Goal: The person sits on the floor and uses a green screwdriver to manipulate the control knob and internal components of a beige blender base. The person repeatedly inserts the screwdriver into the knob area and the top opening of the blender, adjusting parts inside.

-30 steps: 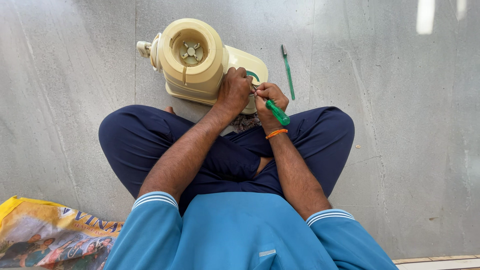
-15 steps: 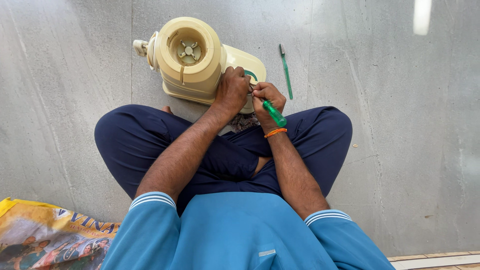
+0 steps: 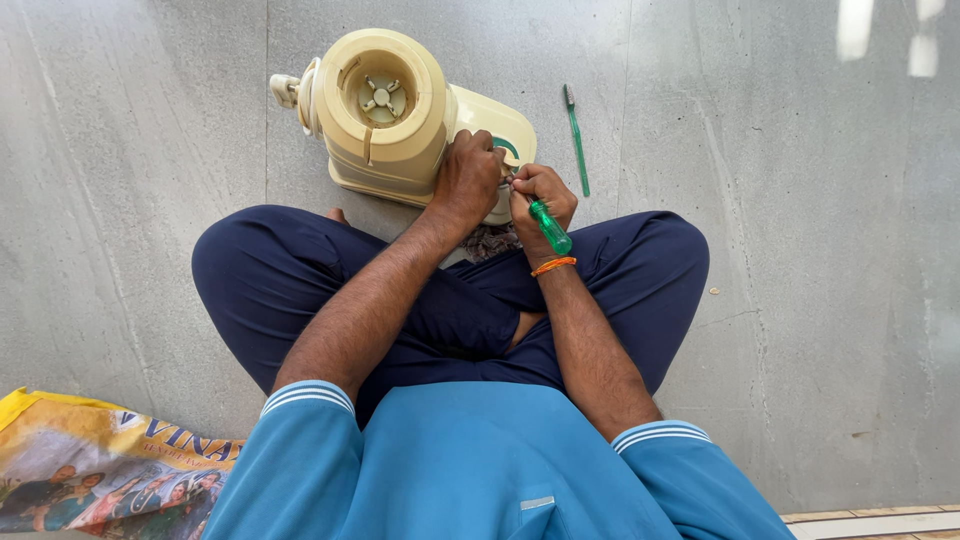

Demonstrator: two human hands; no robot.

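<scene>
A cream-coloured mixer grinder base (image 3: 385, 115) stands on the grey floor in front of my crossed legs, its round coupling socket facing up. My left hand (image 3: 466, 180) grips its right side near a green-ringed dial. My right hand (image 3: 540, 195) is closed around a green-handled screwdriver (image 3: 549, 227), whose tip points at the base's front right part, next to my left hand's fingers. An orange band sits on my right wrist. The tip's exact contact point is hidden by my fingers.
A green toothbrush (image 3: 576, 138) lies on the floor just right of the base. A printed yellow bag (image 3: 95, 470) lies at the lower left. A small piece of cloth (image 3: 490, 243) rests between my legs. Grey stone floor (image 3: 820, 250) surrounds me.
The view has shifted slightly; both hands stay at the base's right side, with the screwdriver held at nearly the same angle.
</scene>
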